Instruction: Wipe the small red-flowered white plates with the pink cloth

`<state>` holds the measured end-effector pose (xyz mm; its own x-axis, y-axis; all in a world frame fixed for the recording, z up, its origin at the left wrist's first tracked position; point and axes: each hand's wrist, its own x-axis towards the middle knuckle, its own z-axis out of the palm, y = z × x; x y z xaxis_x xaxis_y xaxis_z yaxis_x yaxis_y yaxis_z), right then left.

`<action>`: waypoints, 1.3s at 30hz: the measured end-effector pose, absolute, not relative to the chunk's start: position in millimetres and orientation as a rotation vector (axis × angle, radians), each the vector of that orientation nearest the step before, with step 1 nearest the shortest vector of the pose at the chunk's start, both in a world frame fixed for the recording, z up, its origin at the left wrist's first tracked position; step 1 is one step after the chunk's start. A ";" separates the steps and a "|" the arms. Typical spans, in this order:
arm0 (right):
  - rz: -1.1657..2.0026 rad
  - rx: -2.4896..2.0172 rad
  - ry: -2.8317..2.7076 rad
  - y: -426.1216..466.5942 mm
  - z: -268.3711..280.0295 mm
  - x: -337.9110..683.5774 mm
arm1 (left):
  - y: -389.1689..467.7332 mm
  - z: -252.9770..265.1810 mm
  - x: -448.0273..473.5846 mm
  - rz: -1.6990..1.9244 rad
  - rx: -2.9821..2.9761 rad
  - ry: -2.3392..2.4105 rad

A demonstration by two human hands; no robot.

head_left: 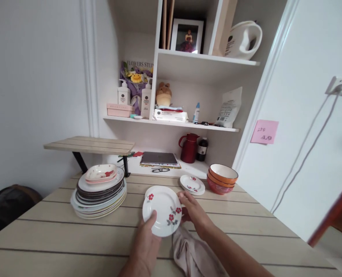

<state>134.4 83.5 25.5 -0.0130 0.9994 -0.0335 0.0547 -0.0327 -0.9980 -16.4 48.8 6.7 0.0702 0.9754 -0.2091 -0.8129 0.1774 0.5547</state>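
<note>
A small white plate (162, 204) with red flowers and grey leaves is tilted toward me above the table. My left hand (149, 234) grips its lower left edge, thumb on the face and fingers hidden beneath. At the right rim, my right hand (195, 211) has its fingers closed on the edge, partly behind the plate. A second rim shows at the upper left, so another plate may lie under it. Below my right forearm is a crumpled beige cloth (192, 252). Just beyond my right hand sits a short stack of matching flowered plates (192, 184).
Left stands a tall stack of plates (98, 198) topped by pinkish dishes (101, 172), near a raised wooden stand (90, 144). Orange bowls (222, 178) are stacked at right. Behind are a closed laptop (158, 158), glasses (160, 169), a red jug (190, 149) and a dark bottle (202, 149).
</note>
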 end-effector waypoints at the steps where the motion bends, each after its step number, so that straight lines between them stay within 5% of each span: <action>1: 1.137 -1.375 -1.251 91.7 26.0 137.0 | 51.8 6.7 -19.3 1.425 0.307 0.642; 6: 0.787 -1.859 -1.514 128.3 18.3 146.1 | 61.5 8.1 -30.9 1.602 0.232 0.689; 18: 0.765 -1.607 -1.898 114.7 18.1 130.6 | 63.3 14.9 -38.3 1.612 0.266 0.614; 27: 0.614 -1.419 -2.082 12.1 52.9 190.5 | 76.8 6.8 -45.3 1.593 0.309 0.713; 32: 0.308 -1.669 -2.420 -30.7 41.3 169.1 | 71.8 3.0 -42.2 1.570 0.429 0.709; 36: 0.292 -1.642 -2.257 -11.9 11.4 165.6 | 61.3 2.7 -37.7 1.481 0.484 0.708; 39: 0.573 -1.652 -1.803 19.7 3.7 179.5 | 51.3 3.6 -31.0 1.368 0.460 0.688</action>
<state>179.5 19.7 3.7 -0.0257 0.9881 0.1513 0.7192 0.1234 -0.6838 -31.0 51.3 3.6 0.0572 0.9825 -0.1773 -0.7276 0.1626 0.6664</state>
